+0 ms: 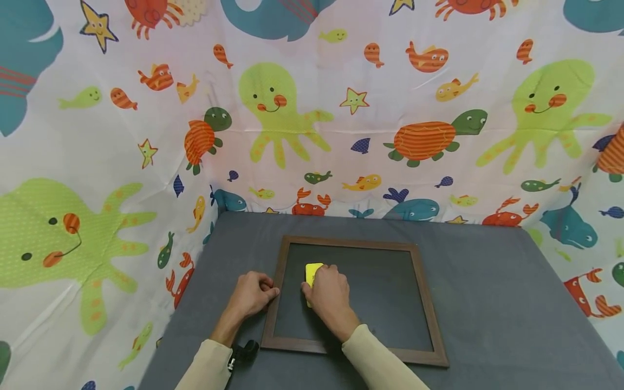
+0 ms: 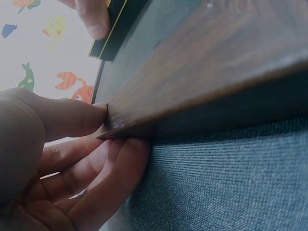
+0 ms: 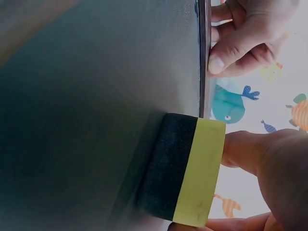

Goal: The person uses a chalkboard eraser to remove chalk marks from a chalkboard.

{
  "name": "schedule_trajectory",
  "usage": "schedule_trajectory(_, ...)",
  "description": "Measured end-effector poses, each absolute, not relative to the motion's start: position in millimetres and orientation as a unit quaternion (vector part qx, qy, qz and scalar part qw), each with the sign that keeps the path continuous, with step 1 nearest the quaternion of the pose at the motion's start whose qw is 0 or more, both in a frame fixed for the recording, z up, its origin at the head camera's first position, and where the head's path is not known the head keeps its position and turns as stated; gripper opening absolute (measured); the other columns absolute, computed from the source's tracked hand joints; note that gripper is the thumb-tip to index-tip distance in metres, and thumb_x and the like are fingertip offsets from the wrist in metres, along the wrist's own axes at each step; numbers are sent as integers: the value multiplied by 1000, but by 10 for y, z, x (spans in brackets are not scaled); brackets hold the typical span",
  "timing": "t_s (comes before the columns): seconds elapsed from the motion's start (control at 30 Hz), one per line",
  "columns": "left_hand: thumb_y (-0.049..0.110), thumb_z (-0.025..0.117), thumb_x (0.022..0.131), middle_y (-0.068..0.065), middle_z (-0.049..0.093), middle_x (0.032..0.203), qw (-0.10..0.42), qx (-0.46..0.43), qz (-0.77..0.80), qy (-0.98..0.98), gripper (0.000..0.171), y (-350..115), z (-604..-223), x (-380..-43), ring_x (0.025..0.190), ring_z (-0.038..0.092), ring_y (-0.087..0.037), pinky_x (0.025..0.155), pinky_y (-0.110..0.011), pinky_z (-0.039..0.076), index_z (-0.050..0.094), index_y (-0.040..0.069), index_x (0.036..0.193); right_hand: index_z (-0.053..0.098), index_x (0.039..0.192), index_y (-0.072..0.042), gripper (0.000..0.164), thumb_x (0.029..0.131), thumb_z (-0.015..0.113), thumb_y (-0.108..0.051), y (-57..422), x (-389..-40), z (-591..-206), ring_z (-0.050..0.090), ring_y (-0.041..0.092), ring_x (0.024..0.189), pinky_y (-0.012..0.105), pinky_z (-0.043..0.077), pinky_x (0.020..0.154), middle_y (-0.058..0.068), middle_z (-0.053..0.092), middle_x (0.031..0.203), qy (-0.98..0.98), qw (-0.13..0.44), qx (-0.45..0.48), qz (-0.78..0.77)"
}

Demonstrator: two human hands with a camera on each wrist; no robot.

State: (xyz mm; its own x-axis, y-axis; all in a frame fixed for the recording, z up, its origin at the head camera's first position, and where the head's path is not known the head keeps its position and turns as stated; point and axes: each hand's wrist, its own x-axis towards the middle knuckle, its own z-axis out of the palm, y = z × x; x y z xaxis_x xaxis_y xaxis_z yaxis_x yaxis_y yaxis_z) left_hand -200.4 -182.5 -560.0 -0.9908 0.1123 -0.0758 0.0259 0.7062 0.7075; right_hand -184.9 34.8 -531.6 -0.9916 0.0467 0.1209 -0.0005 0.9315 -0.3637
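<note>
A chalkboard [image 1: 385, 292] with a brown wooden frame lies on the grey cloth. My right hand [image 1: 332, 298] grips a yellow and black board eraser [image 3: 183, 168], thumb on one side and fingers on the other. The eraser's dark felt side rests against the board's left half. At the left edge of the frame [image 2: 202, 62], my left hand [image 1: 253, 295] pinches the wood. Its thumb [image 2: 72, 115] lies on top, and the curled fingers sit at the side and underneath. In the head view, my right hand covers part of the eraser.
A grey cloth [image 1: 497, 303] covers the table around the board. Behind and at the sides hangs a white curtain [image 1: 322, 168] printed with sea animals. A black strap with a dark piece [image 1: 246, 352] is at my left wrist, beside the frame's near left corner.
</note>
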Motion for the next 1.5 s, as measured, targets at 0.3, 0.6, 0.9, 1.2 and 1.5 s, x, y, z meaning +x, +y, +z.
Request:
schedule_trajectory(0.3,17,87,96,-3,78,87,44,27,375,926,19,-1791,-5579,-1964,74,71,-13,67,-37,61,81,4,108,71,110,5,64,86,92,-50,357,-1898,-5349,63,26,69,43,64,67,13,63,87,-981,53,-18,186)
schedule_trajectory(0.6,17,87,95,-5,77,89,31,22,353,935,18,-1767,-5569,-1946,77,72,-17,69,-41,61,81,4,107,69,115,5,66,86,91,-50,390,-1912,-5336,61,25,73,44,63,71,13,63,92,-976,30,-35,214)
schedule_trajectory(0.9,16,86,96,-4,78,89,42,7,343,938,18,-1722,-5527,-1969,78,72,-19,73,-45,62,81,4,108,69,116,4,65,87,90,-49,405,-1916,-5377,60,24,74,44,62,72,12,63,91,-973,41,-35,223)
schedule_trajectory(1.2,16,85,96,-4,77,90,42,4,338,940,18,-1717,-5527,-1965,78,72,-19,73,-44,62,81,4,108,68,117,6,68,85,92,-49,419,-1910,-5347,61,26,75,46,62,73,14,63,91,-970,42,-39,235)
schedule_trajectory(1.5,15,85,96,-4,77,89,33,10,329,944,17,-1703,-5525,-1953,79,72,-19,75,-47,61,80,3,106,68,119,6,68,85,91,-48,446,-1901,-5336,62,27,76,47,63,75,14,64,93,-971,39,-37,235)
